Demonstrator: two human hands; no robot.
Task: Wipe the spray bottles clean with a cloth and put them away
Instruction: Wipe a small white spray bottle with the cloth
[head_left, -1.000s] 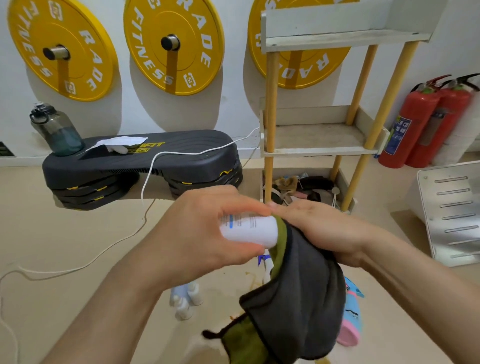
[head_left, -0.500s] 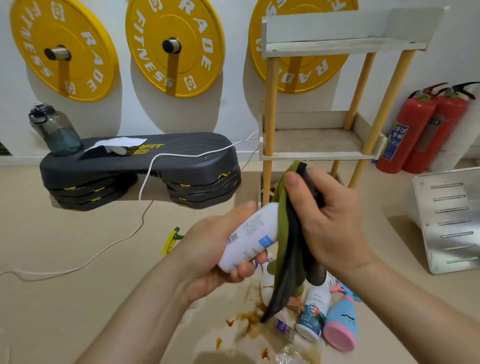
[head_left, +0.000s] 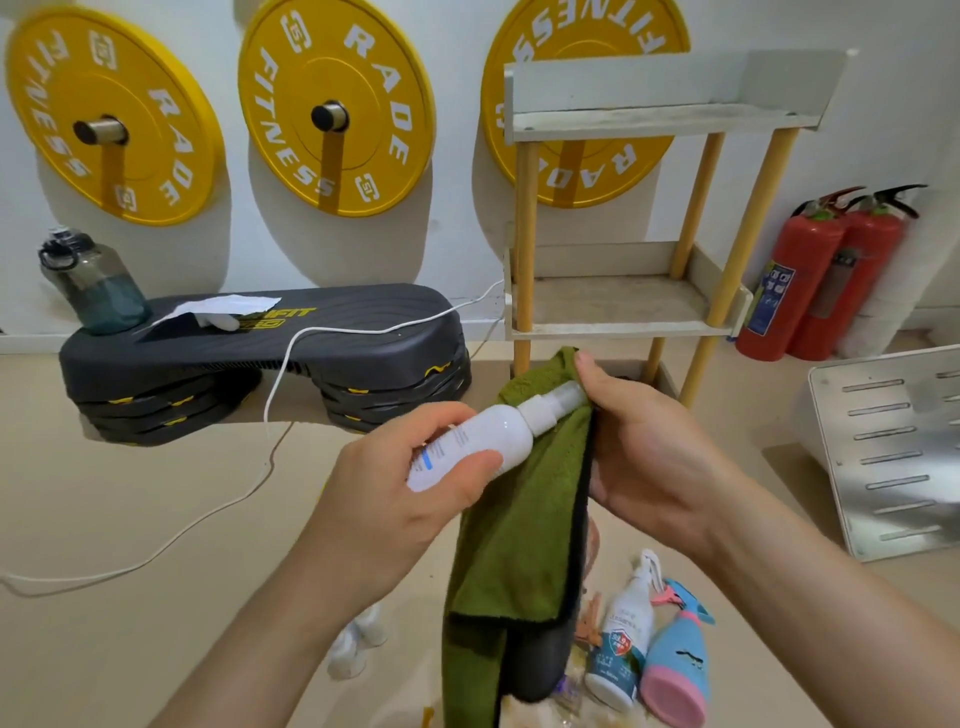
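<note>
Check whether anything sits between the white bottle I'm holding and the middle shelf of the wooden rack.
Nothing fixed appears to block it. The left hand grips the white bottle, and only the green cloth, held by the right hand around the nozzle, lies toward the middle shelf beyond.

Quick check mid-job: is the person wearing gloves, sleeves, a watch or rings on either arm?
No. The left hand and right hand are bare, with no gloves or rings showing. The left forearm and right forearm are uncovered down to the frame edge: no sleeves, watch or bands in view.
</note>
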